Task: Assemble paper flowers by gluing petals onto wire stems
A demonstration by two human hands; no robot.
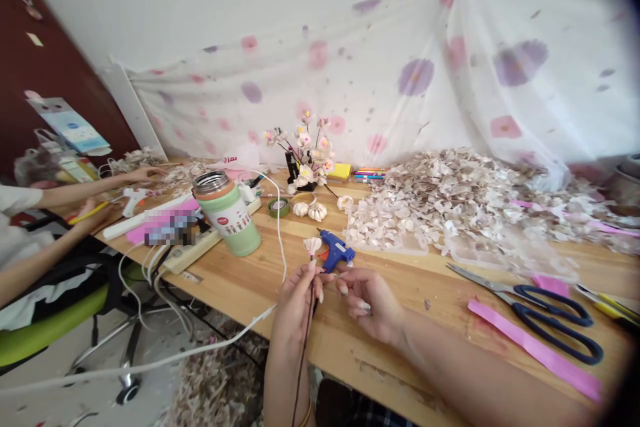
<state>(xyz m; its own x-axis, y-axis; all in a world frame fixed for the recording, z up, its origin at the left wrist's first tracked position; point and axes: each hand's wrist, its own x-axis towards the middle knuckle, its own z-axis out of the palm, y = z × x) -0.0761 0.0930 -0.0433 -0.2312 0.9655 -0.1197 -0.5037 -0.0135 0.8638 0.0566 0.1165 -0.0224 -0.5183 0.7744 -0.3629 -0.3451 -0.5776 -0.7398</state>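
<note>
Pinched in the left grip (299, 293), with thumb and fingers closed just under the bloom: a flower (313, 245), upright, on a long dark stem (303, 360) hanging along the forearm and past the front edge of the counter (410, 297). Just beside, in the right grip (373, 300): curled fingers, thumb near forefinger; cannot tell whether holding anything. Seems to be mid-assembly, at work around the flower's base, though too small to tell exactly how. Calls, by the look of it, for keeping the stem steady on the left and bringing the right fingertips in close, without bumping the blue glue gun (338, 250) just behind.

Outward to the right: bare wood as far as the scissors (500, 288) and a pink strip (535, 349) slanting toward the front edge; probably the best room for moving. Toward the back edge: a tray (390, 249) under petals, then a large petal heap (450, 180), closing off that side. Tighter to the left: a white cord (283, 253) running down to the front edge near the left wrist, perhaps easy to snag, then a green jar (240, 237). Near the back edge: blossoms (304, 140) in a pot. Toward the far left end, well apart: a co-worker's hand (95, 217).
</note>
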